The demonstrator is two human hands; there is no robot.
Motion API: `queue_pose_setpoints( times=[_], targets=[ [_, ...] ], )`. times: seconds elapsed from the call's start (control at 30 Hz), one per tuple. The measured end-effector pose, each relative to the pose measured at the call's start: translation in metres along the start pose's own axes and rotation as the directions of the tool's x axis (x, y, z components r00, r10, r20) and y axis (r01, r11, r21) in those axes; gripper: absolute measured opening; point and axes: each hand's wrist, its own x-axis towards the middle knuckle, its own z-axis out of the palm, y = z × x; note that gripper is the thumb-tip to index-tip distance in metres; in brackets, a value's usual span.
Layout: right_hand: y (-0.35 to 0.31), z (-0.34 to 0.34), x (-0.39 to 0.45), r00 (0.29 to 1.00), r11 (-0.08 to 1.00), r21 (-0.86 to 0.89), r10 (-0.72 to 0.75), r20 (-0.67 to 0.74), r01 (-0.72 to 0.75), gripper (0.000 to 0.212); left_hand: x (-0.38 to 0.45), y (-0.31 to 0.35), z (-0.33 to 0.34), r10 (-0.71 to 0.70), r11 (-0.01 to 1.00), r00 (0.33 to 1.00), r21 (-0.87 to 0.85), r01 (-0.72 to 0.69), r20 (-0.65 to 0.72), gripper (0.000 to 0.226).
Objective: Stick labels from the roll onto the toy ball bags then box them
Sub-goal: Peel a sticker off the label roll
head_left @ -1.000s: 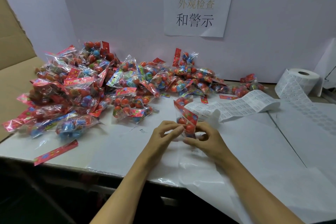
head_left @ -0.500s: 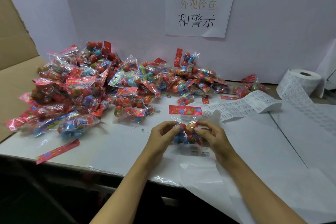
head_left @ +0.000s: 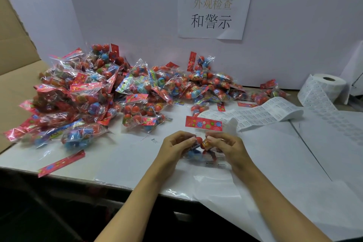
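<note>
Left hand (head_left: 172, 148) and right hand (head_left: 225, 146) pinched one toy ball bag (head_left: 202, 143) just above the table (head_left: 117, 155), header card up, probably steadying it for labelling; label strip (head_left: 261, 113) beyond, unlabelled pile (head_left: 102, 92) behind.

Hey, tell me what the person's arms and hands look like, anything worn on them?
Both forearms are bare up to the bottom edge of the head view, with no sleeves showing. The left hand and right hand wear no gloves. No watch or bracelet shows on either wrist. Whether there is a ring is too small to tell.
</note>
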Motion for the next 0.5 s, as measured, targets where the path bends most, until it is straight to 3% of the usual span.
queue_pose_setpoints(
  times=[0.37, 0.5],
  targets=[
    [-0.0007, 0.0006, -0.0025, 0.999, 0.999, -0.006, -0.040, 0.014, 0.040, 0.014, -0.0011, -0.0010, 0.0009, 0.027, 0.999, 1.000, 0.042, -0.027, -0.009, 0.006],
    [-0.0030, 0.0001, -0.0031, 0.999, 0.997, 0.073, -0.009, -0.048, 0.012, 0.017, -0.0012, -0.0011, 0.0022, 0.014, 0.997, 1.000, 0.071, -0.012, -0.028, 0.047]
  ],
)
